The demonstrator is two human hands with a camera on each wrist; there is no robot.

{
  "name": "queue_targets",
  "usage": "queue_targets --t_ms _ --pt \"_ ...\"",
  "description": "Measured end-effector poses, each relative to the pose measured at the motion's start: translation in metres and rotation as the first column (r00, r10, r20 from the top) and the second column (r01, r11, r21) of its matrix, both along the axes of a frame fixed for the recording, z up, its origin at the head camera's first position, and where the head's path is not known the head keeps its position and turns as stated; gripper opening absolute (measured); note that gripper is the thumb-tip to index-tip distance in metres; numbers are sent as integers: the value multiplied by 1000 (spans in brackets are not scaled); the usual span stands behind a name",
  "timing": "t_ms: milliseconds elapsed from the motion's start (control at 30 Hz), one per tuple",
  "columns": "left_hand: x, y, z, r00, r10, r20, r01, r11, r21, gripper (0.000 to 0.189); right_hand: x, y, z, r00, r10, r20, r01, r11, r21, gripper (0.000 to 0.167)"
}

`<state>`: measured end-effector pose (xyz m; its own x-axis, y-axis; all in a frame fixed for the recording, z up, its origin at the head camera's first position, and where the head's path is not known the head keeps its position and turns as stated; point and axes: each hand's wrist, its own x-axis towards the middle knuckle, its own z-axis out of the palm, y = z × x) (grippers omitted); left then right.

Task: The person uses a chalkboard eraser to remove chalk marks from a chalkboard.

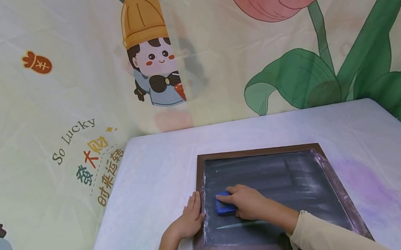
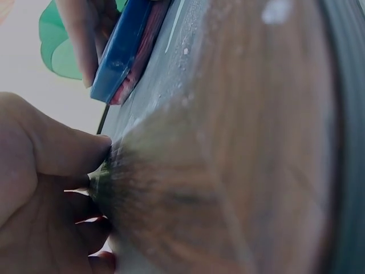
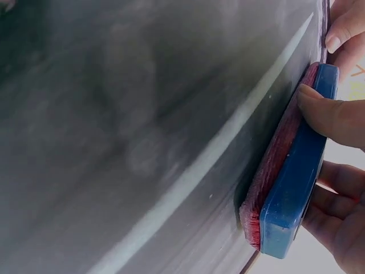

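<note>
A white-covered table (image 1: 160,165) is used as the support, and on it a blackboard (image 1: 248,174) is laid flat, presumably so that pressure can be taken from below. Its brown frame (image 1: 259,151) is touched along the left side by the left hand (image 1: 189,219); the fingers are seen extended, nothing is seen grasped, and the contact is judged to keep the board from sliding. By the right hand (image 1: 248,201), closed about it with thumb and fingers at opposite sides, a blue chalkboard eraser (image 1: 224,209) is held on the left part of the board; the index finger is laid across its top, probably for steering. The reddish felt pad (image 3: 274,165) is turned toward the writing surface, as wiping would require. Just below the eraser, a pale chalk line (image 1: 240,224) is noted, unerased where visible.
</note>
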<state>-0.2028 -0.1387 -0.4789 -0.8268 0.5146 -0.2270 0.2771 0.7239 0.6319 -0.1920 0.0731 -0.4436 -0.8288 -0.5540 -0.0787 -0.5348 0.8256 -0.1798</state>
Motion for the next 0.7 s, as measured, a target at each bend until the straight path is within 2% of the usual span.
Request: queue_targets --t_ms 367,700 --pt "-2 -5 -1 998 -7 56 7 1000 10 62 -5 -22 -2 999 31 -39 -30 999 35 62" --pt "-3 -7 2 996 -21 83 19 999 27 64 -8 -32 -4 1000 17 -22 -16 999 34 64"
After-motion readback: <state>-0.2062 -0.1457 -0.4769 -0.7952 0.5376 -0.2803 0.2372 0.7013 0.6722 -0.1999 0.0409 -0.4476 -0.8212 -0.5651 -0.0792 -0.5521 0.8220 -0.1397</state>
